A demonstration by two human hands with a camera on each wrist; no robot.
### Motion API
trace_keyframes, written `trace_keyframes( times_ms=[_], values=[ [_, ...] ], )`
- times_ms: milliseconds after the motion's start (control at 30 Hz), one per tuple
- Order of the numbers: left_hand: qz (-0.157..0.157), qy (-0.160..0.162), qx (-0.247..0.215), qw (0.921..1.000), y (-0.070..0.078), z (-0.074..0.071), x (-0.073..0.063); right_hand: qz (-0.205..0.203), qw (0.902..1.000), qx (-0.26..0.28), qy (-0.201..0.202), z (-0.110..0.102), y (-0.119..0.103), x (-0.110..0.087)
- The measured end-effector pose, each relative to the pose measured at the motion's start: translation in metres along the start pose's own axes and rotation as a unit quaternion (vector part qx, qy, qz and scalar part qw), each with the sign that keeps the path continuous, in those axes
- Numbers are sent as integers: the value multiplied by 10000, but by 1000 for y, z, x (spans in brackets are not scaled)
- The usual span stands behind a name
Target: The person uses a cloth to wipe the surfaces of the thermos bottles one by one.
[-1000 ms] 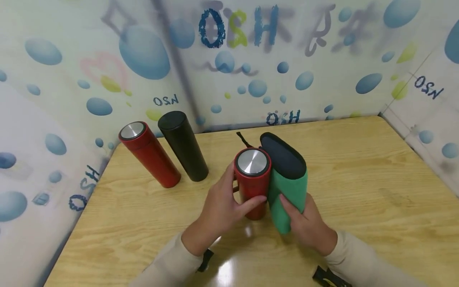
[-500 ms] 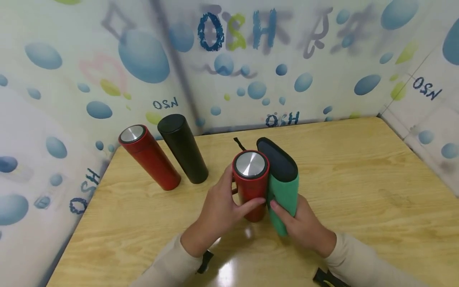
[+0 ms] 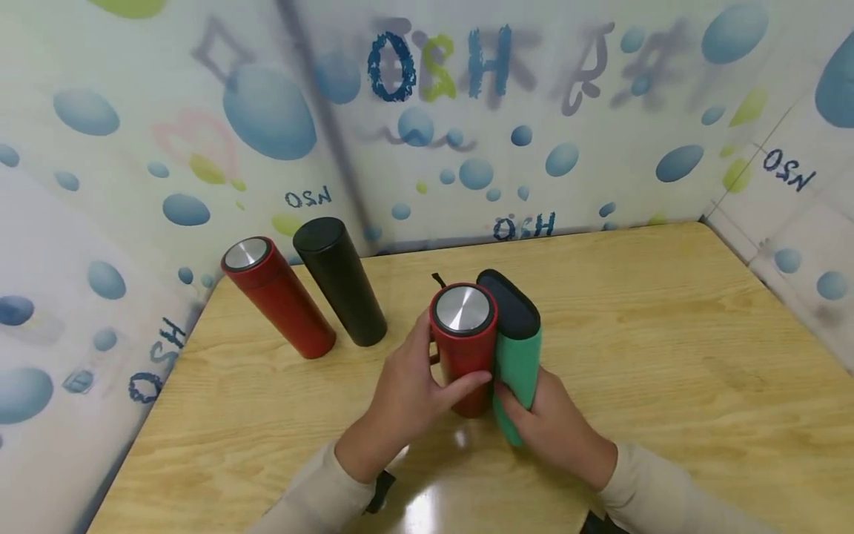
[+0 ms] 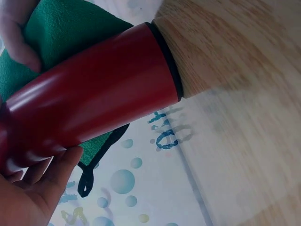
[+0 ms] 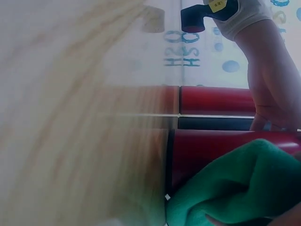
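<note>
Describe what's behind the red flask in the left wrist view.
Behind the flask, green cloth and a black loop show, patterned wall beyond. The flask hides the cloth's middle.

At the far left of the wooden table (image 3: 667,334), we see a red flask (image 3: 285,305) standing beside a black flask (image 3: 345,289), before a blue-spotted wall (image 3: 587,196).

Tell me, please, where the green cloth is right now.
In the head view, the green cloth is right of centre, in the right hand, against the red flask held by the left hand.
</note>
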State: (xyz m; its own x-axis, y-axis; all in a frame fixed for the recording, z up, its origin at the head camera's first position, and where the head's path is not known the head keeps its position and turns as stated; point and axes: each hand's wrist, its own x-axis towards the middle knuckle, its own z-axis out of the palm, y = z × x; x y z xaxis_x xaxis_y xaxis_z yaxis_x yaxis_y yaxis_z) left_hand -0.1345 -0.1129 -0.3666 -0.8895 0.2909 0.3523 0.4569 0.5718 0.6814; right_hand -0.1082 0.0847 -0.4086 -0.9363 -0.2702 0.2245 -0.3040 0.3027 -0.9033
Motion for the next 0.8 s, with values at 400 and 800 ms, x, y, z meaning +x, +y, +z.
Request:
trace_keyframes(
  times_ms=[400,800],
  values=[
    [9,0,4,10000,-1,1,-1,196,9988,201,389,1,0,-2],
    [52,-5,85,10000,-2,1,1,-1350,9838,450,1094,0,-4,-9]
  ],
)
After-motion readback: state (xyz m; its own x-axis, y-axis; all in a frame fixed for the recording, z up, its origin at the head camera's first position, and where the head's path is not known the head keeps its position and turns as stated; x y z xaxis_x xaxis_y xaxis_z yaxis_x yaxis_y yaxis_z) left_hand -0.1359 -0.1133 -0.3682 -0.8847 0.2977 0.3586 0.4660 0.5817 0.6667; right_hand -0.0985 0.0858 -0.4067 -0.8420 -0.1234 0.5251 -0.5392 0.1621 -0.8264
